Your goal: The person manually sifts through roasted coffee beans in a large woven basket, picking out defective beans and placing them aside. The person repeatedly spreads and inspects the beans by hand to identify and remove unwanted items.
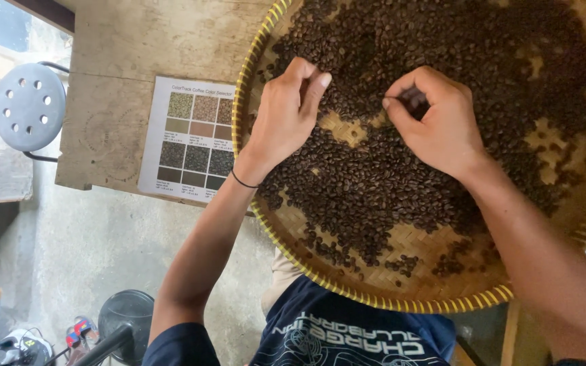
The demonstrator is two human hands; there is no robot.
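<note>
Hands over dark roasted coffee beans in round woven bamboo tray: left hand pinching beans, right hand curled around some.

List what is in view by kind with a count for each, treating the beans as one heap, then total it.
Hands: 2, left hand and right hand, both down in the beans
Heap of dark roasted coffee beans: 1
Woven round tray: 1
Printed colour chart: 1
Round grey stool seat: 1
Black wristband: 1
Total: 7
</note>
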